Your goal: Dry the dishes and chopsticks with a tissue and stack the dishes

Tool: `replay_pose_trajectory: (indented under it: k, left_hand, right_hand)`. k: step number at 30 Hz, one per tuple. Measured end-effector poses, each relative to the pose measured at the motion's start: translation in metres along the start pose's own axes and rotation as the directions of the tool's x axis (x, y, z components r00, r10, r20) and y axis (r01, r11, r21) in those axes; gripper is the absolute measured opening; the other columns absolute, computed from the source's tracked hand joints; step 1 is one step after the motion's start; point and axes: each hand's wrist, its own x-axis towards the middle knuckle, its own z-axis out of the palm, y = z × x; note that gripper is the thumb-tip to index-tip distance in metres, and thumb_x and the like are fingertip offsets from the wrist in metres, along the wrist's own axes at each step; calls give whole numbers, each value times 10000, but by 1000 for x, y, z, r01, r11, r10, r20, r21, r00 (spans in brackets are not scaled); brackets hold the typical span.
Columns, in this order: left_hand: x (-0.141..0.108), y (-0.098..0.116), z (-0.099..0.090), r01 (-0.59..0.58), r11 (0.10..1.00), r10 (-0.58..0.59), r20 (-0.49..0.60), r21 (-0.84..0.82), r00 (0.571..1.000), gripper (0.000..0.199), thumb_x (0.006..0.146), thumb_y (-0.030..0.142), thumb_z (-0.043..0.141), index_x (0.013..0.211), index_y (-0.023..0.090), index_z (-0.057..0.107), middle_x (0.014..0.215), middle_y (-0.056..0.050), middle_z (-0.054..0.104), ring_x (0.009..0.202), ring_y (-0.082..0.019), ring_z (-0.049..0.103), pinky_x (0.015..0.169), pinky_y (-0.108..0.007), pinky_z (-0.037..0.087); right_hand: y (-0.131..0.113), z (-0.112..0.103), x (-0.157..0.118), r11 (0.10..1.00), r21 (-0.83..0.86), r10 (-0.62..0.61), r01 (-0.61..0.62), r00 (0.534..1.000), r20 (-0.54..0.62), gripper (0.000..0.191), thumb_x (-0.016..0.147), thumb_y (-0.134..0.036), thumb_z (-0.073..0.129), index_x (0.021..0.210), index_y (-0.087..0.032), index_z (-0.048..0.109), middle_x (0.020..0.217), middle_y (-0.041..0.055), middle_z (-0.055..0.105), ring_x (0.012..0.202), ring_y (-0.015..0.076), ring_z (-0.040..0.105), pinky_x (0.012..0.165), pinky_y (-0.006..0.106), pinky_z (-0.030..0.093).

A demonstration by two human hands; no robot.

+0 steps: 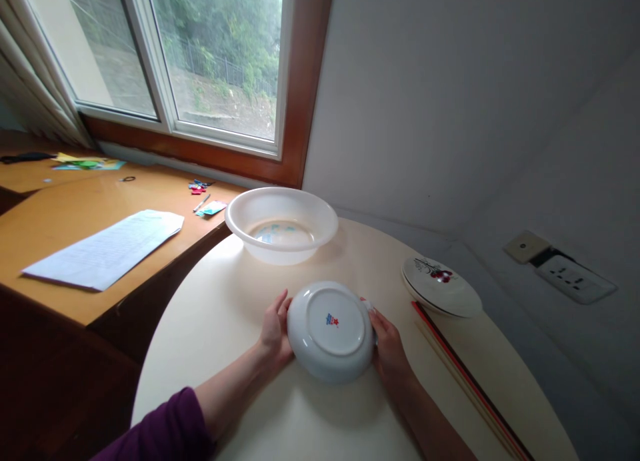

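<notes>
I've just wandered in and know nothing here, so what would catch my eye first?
Probably the white dish, held between the left hand and the right hand at the middle of the picture, its underside showing a small red-and-blue mark. Next come the pale basin beyond it on the round table, and the bright window at upper left.

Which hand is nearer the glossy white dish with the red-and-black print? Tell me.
Right. The right hand is below and left of the dish in view, apart from it; the left hand is farther left, across the round white ceramic plate both hands hold.
</notes>
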Motion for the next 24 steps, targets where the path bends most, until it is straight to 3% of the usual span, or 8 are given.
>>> replay_pose_trajectory:
  k: [5,8,16,24]
  left_hand:
    - [0,-1,-5,267,963,-267,117,17,956,422,819,392,499,1093,88,603,802,-136,716,861,-322,663,857,-453,458]
    - [-1,1,-5,347,937,-346,180,29,921,429,820,396,505,1119,102,596,786,-120,723,890,-322,659,880,-458,443]
    - [1,5,-11,418,906,-420,254,65,871,466,837,399,513,1181,87,542,804,-129,719,899,-300,662,873,-423,461]
    - [2,3,-11,355,935,-348,218,10,912,460,860,398,467,1191,85,534,839,-139,716,915,-307,656,905,-449,442]
  right_hand:
    - [-7,-4,1,1000,-17,27,-25,994,110,477,615,-469,715,975,-156,693,1029,88,689,1058,266,580,959,412,425]
    - [-11,-3,-1,999,-12,48,-46,989,138,454,620,-468,714,964,-172,697,1018,76,693,1035,258,591,956,404,423]
    - [-7,1,-3,1000,-18,26,-24,997,71,437,584,-496,721,873,-168,717,926,78,714,947,263,622,898,414,456]
    - [3,-6,2,978,-180,-117,106,992,-53,446,612,-522,685,886,-172,718,1004,82,696,1061,278,577,999,437,371]
